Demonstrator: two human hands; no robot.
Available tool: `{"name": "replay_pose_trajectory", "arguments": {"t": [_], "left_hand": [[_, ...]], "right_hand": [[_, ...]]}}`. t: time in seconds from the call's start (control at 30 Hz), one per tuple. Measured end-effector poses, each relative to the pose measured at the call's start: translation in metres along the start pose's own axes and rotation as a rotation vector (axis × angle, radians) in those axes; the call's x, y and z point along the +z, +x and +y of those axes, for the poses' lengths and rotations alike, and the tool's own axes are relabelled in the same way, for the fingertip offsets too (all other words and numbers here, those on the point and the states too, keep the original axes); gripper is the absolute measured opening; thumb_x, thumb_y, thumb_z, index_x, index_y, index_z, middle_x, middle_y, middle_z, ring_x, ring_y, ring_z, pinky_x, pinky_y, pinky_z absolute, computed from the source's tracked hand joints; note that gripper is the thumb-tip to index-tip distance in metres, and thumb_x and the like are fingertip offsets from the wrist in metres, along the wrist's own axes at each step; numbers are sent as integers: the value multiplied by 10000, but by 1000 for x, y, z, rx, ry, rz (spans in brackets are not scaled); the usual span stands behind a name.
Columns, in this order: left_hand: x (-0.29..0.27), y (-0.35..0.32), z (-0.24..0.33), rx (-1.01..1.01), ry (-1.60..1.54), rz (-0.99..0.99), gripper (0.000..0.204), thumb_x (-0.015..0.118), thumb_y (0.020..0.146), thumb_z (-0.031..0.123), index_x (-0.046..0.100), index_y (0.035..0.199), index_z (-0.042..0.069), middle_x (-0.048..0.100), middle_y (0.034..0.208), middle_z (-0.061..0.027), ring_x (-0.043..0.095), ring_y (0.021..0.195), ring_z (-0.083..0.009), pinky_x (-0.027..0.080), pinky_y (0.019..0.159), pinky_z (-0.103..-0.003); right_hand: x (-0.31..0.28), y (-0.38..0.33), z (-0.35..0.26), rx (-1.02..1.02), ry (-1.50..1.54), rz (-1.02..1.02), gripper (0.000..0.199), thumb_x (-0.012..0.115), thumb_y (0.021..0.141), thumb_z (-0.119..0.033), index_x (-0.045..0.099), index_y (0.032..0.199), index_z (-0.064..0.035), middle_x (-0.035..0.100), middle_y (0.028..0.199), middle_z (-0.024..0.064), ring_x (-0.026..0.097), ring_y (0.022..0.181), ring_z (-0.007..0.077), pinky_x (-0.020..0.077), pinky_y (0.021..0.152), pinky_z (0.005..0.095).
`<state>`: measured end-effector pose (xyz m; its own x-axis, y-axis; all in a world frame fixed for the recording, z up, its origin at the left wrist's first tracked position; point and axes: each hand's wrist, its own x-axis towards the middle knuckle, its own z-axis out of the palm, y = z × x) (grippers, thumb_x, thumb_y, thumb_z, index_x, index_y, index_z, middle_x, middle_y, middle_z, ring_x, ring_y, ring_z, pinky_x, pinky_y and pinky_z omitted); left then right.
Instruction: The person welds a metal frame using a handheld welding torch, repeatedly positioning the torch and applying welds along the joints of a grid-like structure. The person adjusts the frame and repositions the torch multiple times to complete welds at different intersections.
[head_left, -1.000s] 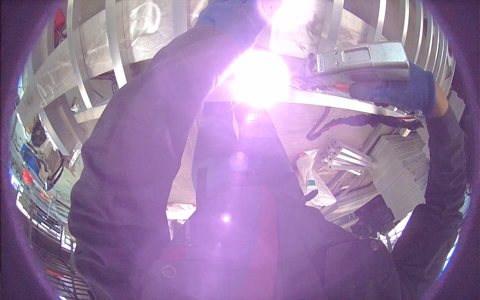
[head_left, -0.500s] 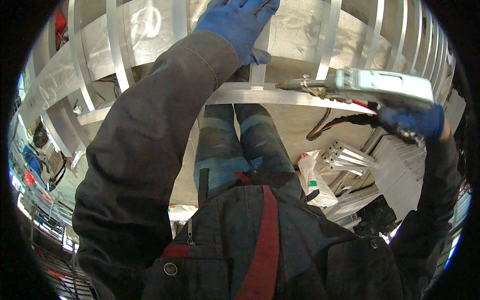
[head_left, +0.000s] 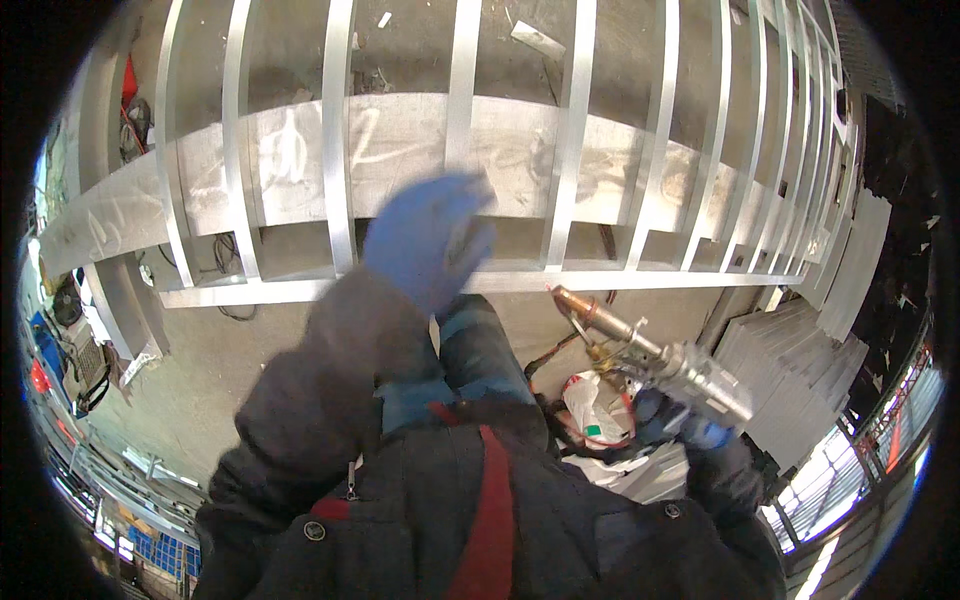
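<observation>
My blue gloves (head_left: 425, 240) look like matt cloth, my dark jacket (head_left: 570, 510) like dull, creased fabric. My torch (head_left: 692, 378) is shiny silvery metal with a coppery nozzle (head_left: 592, 310). The frame (head_left: 571, 140) is smooth, bright metal, the beam (head_left: 400, 140) beneath it scuffed metal, the floor (head_left: 215, 360) matt.

Bright, fairly even light fills the middle, and white glare burns out the openings (head_left: 815, 490) near the lower right rim. Pale highlights run along the aluminium slats (head_left: 462, 80) and the front rail (head_left: 450, 284), while the floor (head_left: 545, 60) beyond lies in dimmer grey. The gloved left hand (head_left: 425, 240) and its cuff are smeared by motion blur; the welding gun (head_left: 690, 380) looks soft toward its rear, its nozzle crisper. The dark jacket (head_left: 400, 520) loses detail in its sleeves. Fisheye distortion bows the slats, squeezes the outer edges and leaves black corners with a bluish fringe at left.
</observation>
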<state>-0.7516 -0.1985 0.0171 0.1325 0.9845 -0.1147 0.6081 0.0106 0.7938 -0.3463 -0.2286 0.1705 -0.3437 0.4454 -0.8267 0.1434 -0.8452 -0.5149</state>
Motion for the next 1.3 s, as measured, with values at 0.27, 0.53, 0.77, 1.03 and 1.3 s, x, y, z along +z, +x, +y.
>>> {"name": "replay_pose_trajectory", "arguments": {"t": [0.27,0.53,0.77,1.03,1.3], "left_hand": [[-18,-53,97,-403,-1077,-643,373,646,1043,238,644,1321,-11,717,1226,-147,687,1095,-217,534,952,-356],[-12,-54,118,-161,-972,-360,423,659,1038,250,608,1361,-19,697,1256,-182,708,1074,-285,542,940,-347],[-5,-59,116,-151,-968,-446,397,679,998,109,611,1377,12,684,1294,-173,711,1051,-272,561,892,-352],[-4,-57,122,-187,-883,-471,402,695,992,97,605,1372,2,686,1281,-185,719,1056,-297,573,867,-381],[1,-66,114,-309,-933,-409,469,659,1029,235,572,1425,-2,681,1260,-207,682,1134,-288,519,972,-365]], "right_hand": [[23,-23,42,237,199,49,609,792,926,-268,567,1454,-64,677,1105,93,625,936,196,574,731,314],[51,-8,49,219,-10,15,620,813,908,-250,571,1445,-56,691,1095,94,648,937,193,579,739,311],[55,-5,50,224,-64,8,630,831,892,-235,575,1437,-49,703,1086,95,668,937,190,583,747,309],[57,-5,48,234,-111,5,642,852,874,-217,579,1428,-40,716,1076,96,691,938,187,588,755,305],[65,9,43,263,-223,-16,655,873,856,-199,583,1419,-32,730,1065,98,714,938,184,593,763,302]]}}
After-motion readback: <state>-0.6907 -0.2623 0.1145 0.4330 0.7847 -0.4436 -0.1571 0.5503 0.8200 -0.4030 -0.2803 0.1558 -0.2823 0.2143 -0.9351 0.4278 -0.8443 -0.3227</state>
